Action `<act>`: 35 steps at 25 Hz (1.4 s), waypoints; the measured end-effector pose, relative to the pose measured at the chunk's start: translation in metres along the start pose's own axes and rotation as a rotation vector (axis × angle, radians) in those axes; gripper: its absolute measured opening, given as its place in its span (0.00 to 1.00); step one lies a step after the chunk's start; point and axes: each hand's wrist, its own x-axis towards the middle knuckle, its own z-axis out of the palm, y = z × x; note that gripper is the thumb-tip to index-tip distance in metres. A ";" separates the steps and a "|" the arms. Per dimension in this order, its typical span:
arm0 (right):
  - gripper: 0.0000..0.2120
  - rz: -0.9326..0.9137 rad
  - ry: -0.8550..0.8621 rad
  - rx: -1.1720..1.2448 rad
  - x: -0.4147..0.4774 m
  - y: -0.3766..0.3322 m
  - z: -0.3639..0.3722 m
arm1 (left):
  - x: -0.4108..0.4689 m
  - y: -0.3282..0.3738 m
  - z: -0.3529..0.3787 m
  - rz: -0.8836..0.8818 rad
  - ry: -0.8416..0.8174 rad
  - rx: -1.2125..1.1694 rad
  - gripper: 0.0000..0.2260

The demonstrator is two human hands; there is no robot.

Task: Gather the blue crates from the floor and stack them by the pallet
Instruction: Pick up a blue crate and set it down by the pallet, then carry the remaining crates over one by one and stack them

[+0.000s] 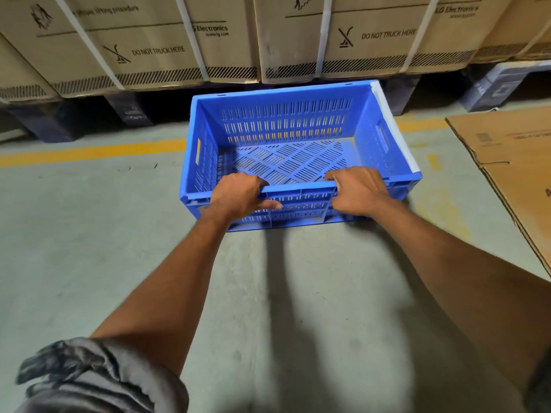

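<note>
Blue crate [283, 123] (slotted) by the pallet [131, 110], near rim in left hand [238, 195] and right hand [357, 192], fingers [332, 175] curled.

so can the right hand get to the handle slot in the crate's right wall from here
Probably yes. The right hand grips the near rim of the blue crate, close to that corner; the handle slot is uncovered, the crate is empty, and the flattened cardboard lies apart.

2 arms outstretched; left hand [238, 198] and right hand [357, 193] (fingers curled) grip crate [286, 120].
</note>
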 end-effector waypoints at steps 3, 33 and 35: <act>0.18 -0.078 0.121 0.101 -0.008 0.001 0.008 | -0.007 0.013 0.003 -0.103 0.194 -0.187 0.32; 0.23 0.985 -0.240 1.502 -0.239 -0.130 -0.367 | -0.225 0.154 -0.353 -0.876 -0.055 -1.346 0.13; 0.24 1.021 -0.225 1.530 -0.276 -0.139 -0.428 | -0.249 0.178 -0.421 -0.893 -0.066 -1.410 0.10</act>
